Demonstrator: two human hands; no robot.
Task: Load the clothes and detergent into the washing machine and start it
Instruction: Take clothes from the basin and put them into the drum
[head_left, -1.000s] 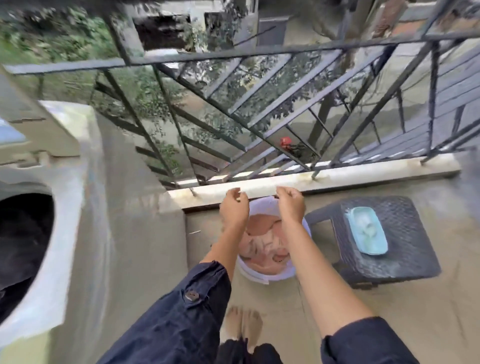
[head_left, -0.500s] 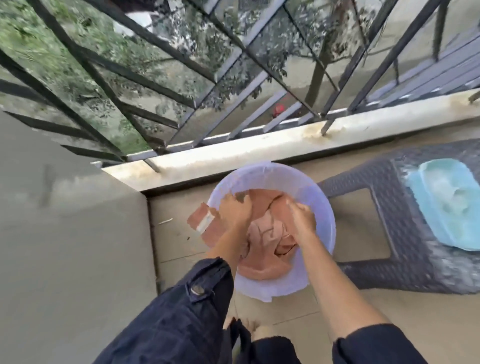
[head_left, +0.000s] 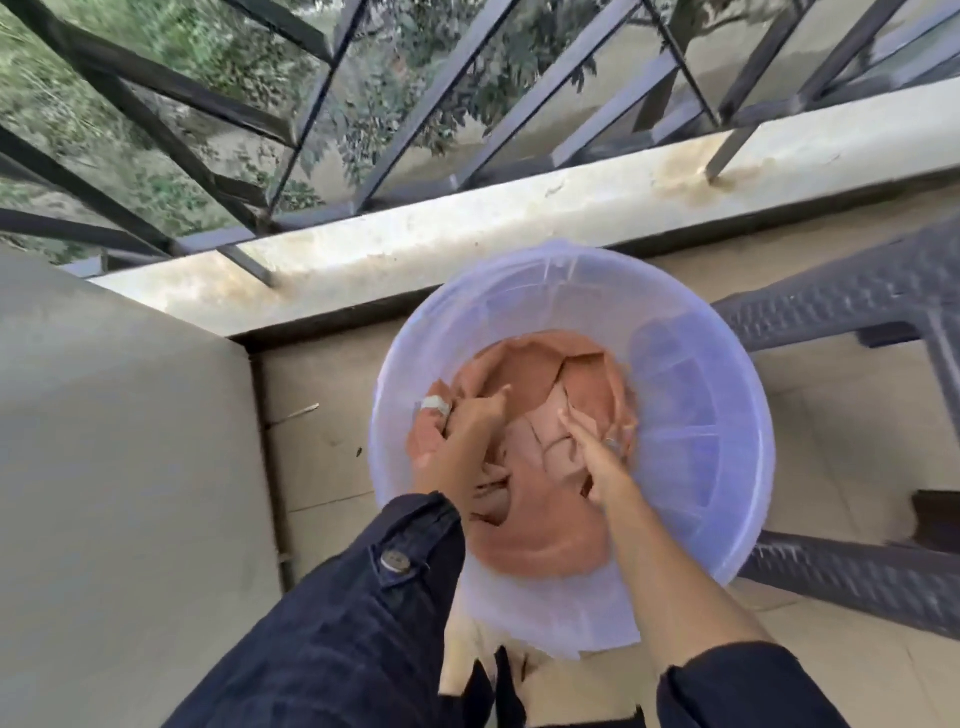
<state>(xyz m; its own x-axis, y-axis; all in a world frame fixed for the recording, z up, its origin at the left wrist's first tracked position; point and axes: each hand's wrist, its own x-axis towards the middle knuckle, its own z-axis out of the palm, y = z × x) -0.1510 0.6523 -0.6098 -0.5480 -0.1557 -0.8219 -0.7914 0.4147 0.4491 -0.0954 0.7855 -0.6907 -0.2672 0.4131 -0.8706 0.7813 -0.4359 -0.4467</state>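
In the centre of the frame, our left hand (head_left: 467, 441) and right hand (head_left: 589, 460) curl their fingers round the pink clothes (head_left: 540, 535) bunched in the lilac basin (head_left: 727, 374), apparently gathering them for loading.

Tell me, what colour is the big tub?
The tub is pale lilac, seen in the head view.

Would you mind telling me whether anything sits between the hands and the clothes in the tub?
Nothing visible does: the left hand and right hand both touch the pink clothes inside the lavender tub.

Basin (head_left: 701, 395) (beside stool (head_left: 810, 312)) on floor (head_left: 322, 467)
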